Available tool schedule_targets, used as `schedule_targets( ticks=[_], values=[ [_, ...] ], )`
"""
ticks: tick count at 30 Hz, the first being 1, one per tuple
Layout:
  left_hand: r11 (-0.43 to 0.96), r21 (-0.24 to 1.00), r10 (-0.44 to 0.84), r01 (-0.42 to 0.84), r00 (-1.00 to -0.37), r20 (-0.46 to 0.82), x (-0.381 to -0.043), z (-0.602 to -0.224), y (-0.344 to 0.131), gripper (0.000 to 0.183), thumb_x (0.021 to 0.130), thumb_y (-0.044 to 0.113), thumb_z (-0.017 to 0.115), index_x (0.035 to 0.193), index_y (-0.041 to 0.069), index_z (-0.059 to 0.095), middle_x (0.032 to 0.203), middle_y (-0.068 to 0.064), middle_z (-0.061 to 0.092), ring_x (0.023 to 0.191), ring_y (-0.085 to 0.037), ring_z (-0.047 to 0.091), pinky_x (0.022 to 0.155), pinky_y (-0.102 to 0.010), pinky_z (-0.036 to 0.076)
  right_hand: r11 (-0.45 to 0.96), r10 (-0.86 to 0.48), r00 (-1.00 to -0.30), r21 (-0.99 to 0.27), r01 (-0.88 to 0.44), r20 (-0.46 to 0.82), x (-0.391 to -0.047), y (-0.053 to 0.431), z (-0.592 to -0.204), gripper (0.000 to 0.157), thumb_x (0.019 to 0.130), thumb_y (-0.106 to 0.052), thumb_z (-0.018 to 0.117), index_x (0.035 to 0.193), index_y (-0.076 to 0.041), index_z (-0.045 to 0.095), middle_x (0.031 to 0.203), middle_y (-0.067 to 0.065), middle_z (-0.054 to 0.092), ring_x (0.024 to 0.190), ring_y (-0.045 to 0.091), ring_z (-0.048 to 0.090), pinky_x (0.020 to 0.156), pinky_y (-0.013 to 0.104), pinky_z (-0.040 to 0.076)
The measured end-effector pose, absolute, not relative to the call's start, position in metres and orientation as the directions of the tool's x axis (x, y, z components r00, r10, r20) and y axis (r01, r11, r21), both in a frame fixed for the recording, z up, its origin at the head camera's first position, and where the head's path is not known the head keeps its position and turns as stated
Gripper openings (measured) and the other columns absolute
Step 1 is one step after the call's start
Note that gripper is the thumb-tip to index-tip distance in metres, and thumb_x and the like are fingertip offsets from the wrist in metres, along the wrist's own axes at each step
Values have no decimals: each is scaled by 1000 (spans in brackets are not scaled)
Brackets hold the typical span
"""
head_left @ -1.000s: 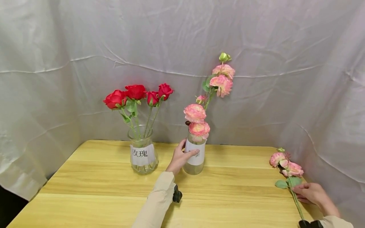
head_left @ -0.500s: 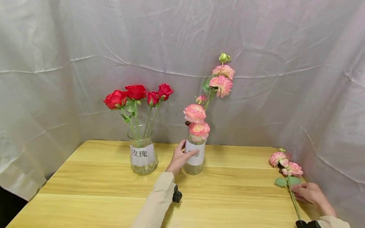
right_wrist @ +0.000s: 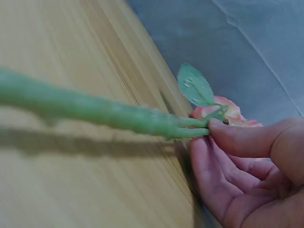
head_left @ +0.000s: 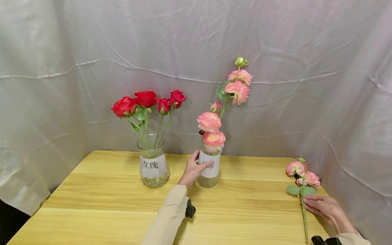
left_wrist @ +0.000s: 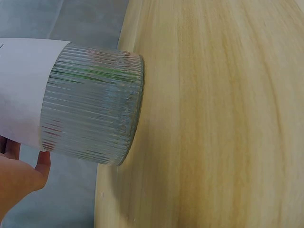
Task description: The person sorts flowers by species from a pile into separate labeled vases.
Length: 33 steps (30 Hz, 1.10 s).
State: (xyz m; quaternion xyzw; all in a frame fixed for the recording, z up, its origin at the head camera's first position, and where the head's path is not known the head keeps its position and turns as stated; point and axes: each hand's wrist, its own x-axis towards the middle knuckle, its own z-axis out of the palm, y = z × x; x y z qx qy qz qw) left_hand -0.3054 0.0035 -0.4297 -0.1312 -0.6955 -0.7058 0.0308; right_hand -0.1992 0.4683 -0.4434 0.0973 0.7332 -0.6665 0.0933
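My left hand (head_left: 192,170) is wrapped around a ribbed glass vase (head_left: 208,182) with a white paper label, its thumb lying across the print. Pink flowers (head_left: 213,139) with leaves and a green bud stand in that vase. In the left wrist view, the ribbed base (left_wrist: 95,104) is at the table and part of the left hand (left_wrist: 21,178) shows beside it. At the table's right side, my right hand (head_left: 326,208) pinches the green stem of a pink flower (head_left: 296,168). The right wrist view shows thumb and fingers at the forked stem (right_wrist: 118,116), below a leaf (right_wrist: 195,85).
Left of the held vase stands a wider glass vase (head_left: 154,182) with a printed label, holding several red roses (head_left: 145,98). Both vases are on a wooden table (head_left: 245,211). A grey curtain (head_left: 183,41) hangs behind and along the sides.
My right hand has moved the pink flower a little to the left, and its stem now points more straight toward me. The left hand and both vases have stayed in place.
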Motion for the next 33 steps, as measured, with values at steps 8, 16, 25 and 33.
schedule_targets(
  ticks=[8,16,25,33],
  values=[
    [-34,978,132,204,-970,207,-303,-428,4,72,82,24,79,143,9,44,131,-11,53,114,-28,53,96,-45,45,-56,-5,-985,-984,171,-171,-195,460,-450,18,95,0,58,111,5,64,97,-13,64,89,-1,62,80,23,54],
    [-35,978,136,208,-968,211,-303,-427,5,71,82,24,78,142,9,44,130,-12,52,113,-29,52,96,-45,44,-192,56,-986,-971,144,-157,-205,429,-441,27,97,0,54,88,-21,68,95,-16,64,89,-4,60,79,19,52],
    [-21,977,137,212,-968,212,-303,-428,4,71,82,25,78,143,9,43,131,-13,52,115,-29,51,96,-46,44,-343,113,-993,-939,-10,-31,-216,389,-421,29,96,4,53,84,-16,71,90,-6,67,87,3,63,78,18,52],
    [-25,979,136,202,-970,203,-304,-430,3,72,81,27,79,143,11,44,131,-11,53,113,-28,52,96,-46,44,-438,173,-985,-894,-94,19,-225,361,-401,27,96,3,53,82,-11,71,85,-2,70,79,7,65,74,18,53]
  ],
)
